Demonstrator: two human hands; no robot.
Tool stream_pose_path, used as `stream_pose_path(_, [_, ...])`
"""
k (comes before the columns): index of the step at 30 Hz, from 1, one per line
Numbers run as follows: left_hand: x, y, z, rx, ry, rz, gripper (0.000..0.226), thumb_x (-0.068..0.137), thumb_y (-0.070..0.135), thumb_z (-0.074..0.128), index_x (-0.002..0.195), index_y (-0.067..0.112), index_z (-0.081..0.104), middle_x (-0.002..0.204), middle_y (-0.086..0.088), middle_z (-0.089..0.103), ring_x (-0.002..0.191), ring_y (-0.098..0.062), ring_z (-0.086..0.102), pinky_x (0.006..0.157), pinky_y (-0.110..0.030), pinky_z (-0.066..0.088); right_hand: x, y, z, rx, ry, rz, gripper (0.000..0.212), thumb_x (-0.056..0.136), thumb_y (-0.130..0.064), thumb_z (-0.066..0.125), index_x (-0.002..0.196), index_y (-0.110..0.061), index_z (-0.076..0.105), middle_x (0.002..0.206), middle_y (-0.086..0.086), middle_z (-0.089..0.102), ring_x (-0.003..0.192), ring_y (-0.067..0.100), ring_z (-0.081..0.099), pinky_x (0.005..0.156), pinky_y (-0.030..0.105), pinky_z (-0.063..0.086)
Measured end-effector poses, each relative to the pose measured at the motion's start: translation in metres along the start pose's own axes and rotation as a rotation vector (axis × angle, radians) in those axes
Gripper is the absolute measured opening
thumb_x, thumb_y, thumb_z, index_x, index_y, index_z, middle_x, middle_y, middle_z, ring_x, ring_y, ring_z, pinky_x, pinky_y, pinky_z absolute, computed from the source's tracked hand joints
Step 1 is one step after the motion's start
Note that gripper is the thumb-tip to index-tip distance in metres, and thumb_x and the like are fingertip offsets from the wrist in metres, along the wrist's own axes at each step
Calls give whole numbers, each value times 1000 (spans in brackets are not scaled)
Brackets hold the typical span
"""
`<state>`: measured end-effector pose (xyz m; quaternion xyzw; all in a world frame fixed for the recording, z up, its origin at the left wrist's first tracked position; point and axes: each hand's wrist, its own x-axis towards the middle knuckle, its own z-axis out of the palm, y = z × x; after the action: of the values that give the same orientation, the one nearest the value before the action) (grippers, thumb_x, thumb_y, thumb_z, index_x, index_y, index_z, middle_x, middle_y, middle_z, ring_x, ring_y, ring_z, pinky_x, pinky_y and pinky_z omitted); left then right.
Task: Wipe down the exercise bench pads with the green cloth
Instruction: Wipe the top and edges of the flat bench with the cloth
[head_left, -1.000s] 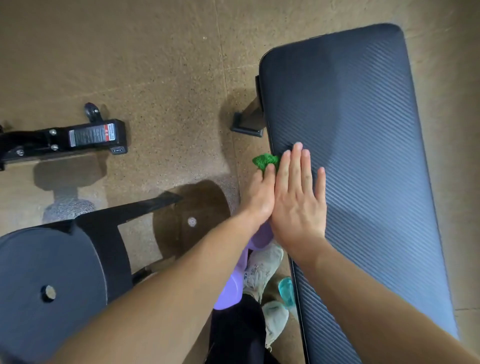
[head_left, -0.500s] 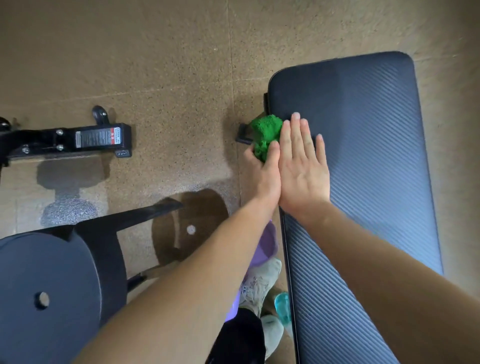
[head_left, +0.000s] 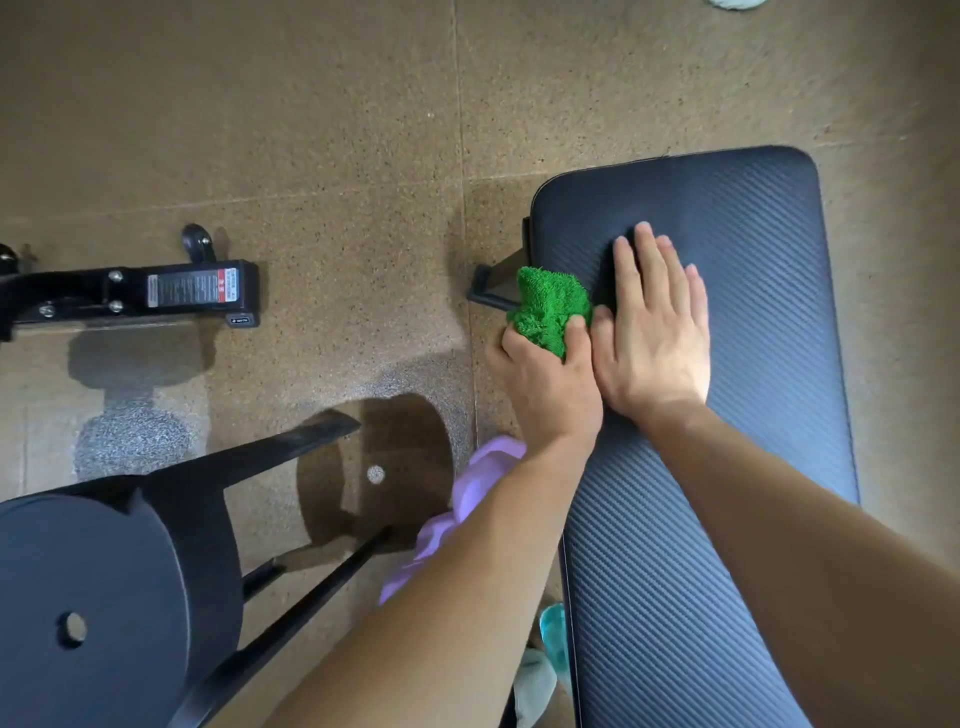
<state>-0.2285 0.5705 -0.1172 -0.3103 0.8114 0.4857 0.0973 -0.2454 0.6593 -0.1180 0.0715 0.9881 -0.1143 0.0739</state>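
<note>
Green cloth (head_left: 549, 307), dark diagonal-ribbed bench pad (head_left: 753, 291), speckled tan floor (head_left: 311, 130).

One view only: a head-worn wide-angle camera, pointing forward and steeply down, almost straight at the floor (head_left: 311, 130). Both forearms enter from the bottom edge and run up-frame. Left hand (head_left: 545, 384), gripping the green cloth (head_left: 550, 306), and right hand (head_left: 654, 338), flat, land just right of frame centre, near the lens. Bench pad (head_left: 753, 467) fills the right side, from the bottom edge to its far end upper right. Weight plate (head_left: 88, 597) close in the lower-left corner; black frame foot (head_left: 156, 291) at left edge, farther off. Pad edges bow slightly.
</note>
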Motion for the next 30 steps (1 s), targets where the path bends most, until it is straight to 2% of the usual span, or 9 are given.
stream_pose_path(3, [7,5,2,55,10,-22,54,94,46,55,123,1,47,126,-11,42,116,-30,48,102,-38,38,-1,2,2,43,47,-7,69,91,-37,34,155,-13,27,165,5,18,152,23,14,123,43,9])
stream_pose_path(7, [28,24,5,110,52,17,51,99,40,49,135,5,45,130,-13,49,122,-28,47,101,-29,31,-1,3,1,27,66,-28,73,88,-43,36,154,-11,29,164,8,20,151,25,17,122,45,13])
stream_pose_path(12, [67,48,17,210,89,116,50,100,39,44,132,1,45,128,-19,52,121,-35,48,104,-40,36,2,2,-1,-15,22,-5,76,87,-44,38,155,-10,26,165,8,18,152,25,15,122,45,13])
stream_pose_path(15, [93,65,20,280,57,139,54,99,42,44,136,2,43,132,-19,51,124,-36,49,105,-42,38,2,2,-2,-49,2,-13,80,85,-45,42,155,-9,26,164,9,18,152,26,16,121,47,15])
stream_pose_path(17, [111,76,19,331,14,135,53,97,47,46,131,6,49,128,-16,57,122,-34,51,103,-42,40,3,2,-2,-56,0,-9,81,84,-46,43,154,-9,27,164,10,19,151,27,18,121,49,17])
stream_pose_path(20, [139,92,11,448,-94,206,50,94,52,46,117,10,60,113,-14,67,107,-34,60,93,-41,48,4,2,-1,-56,1,-9,83,82,-47,45,154,-9,29,163,10,20,151,27,20,120,49,17])
stream_pose_path(23, [154,121,17,581,-292,355,40,94,51,47,103,15,63,102,-9,69,94,-30,64,84,-39,51,4,2,0,-53,2,-7,85,81,-48,48,154,-9,29,163,10,21,151,27,20,120,49,17])
stream_pose_path(27, [145,165,81,715,-647,540,32,97,47,47,89,17,56,97,-7,66,90,-28,63,73,-33,45,6,3,1,-42,26,-7,86,79,-48,52,153,-9,32,162,10,24,150,27,22,119,50,20])
stream_pose_path(30, [131,186,133,723,-813,583,28,98,45,47,92,19,54,102,-7,64,95,-27,61,73,-31,41,5,5,3,-28,8,-10,83,81,-50,49,152,-9,34,162,10,25,151,25,18,120,49,17])
